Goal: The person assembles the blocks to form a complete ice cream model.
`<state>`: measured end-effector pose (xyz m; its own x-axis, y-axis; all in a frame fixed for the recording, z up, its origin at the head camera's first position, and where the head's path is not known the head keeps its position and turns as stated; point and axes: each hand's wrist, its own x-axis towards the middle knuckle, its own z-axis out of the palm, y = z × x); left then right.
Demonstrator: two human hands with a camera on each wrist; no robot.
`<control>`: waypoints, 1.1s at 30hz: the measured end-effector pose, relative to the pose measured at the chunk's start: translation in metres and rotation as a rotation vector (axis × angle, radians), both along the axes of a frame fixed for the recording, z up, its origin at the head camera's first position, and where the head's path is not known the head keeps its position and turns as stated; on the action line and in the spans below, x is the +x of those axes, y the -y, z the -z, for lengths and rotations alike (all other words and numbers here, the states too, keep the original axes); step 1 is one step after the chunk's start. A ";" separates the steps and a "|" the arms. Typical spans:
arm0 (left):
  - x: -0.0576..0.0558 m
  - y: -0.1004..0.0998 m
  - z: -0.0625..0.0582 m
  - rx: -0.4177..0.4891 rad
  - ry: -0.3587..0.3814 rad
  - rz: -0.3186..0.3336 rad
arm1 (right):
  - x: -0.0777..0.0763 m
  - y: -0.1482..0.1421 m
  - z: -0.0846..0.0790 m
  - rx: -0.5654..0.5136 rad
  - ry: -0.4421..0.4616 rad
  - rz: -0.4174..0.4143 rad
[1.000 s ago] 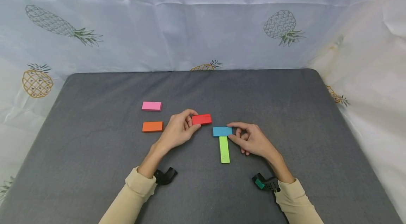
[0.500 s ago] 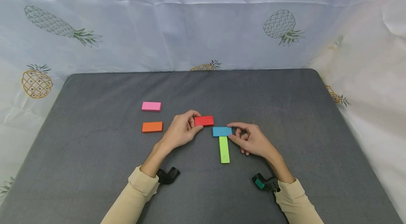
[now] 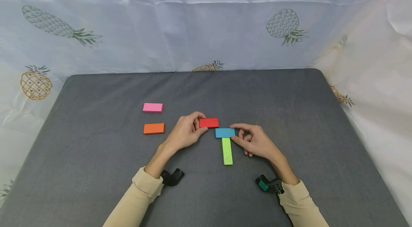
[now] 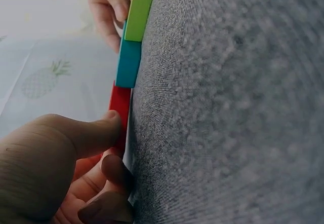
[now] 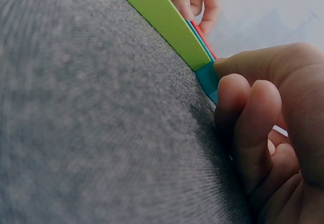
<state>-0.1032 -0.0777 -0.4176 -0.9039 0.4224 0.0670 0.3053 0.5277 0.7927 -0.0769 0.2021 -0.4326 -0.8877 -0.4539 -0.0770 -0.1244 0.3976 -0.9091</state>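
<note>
My left hand (image 3: 185, 132) pinches a red block (image 3: 209, 123) by its left end, thumb on the near side and index finger on the far side. The red block's right end sits right at the far left corner of a blue block (image 3: 224, 133). With thumb and index finger, my right hand (image 3: 254, 141) pinches the blue block's right end. A lime green block (image 3: 227, 151) lies lengthwise against the blue block's near edge, making a T shape. In the left wrist view the red block (image 4: 119, 102), blue block (image 4: 128, 64) and green block (image 4: 141, 11) follow one another in a stepped row.
To the left, a pink block (image 3: 152, 108) lies flat behind an orange block (image 3: 153, 128). All rest on a grey cloth-covered table (image 3: 96, 169). A white curtain (image 3: 173, 34) with pineapple prints hangs behind it. Black camera mounts (image 3: 172, 177) sit at both wrists.
My left hand has slid the red block right and slightly nearer, up to the blue block's corner. The right hand, blue block and green block have stayed in place.
</note>
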 end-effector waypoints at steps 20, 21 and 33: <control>-0.001 -0.010 -0.004 -0.096 0.000 -0.001 | 0.000 -0.001 0.000 -0.012 -0.003 -0.005; -0.001 -0.011 -0.004 -0.098 -0.002 0.000 | 0.000 -0.001 0.000 -0.012 -0.002 -0.005; -0.001 -0.016 -0.005 -0.126 -0.007 0.002 | -0.001 -0.002 0.004 -0.020 -0.010 -0.008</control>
<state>-0.1039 -0.0617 -0.4128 -0.9029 0.4295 0.0197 0.3119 0.6226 0.7177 -0.0781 0.2036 -0.4364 -0.8848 -0.4621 -0.0593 -0.1364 0.3786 -0.9155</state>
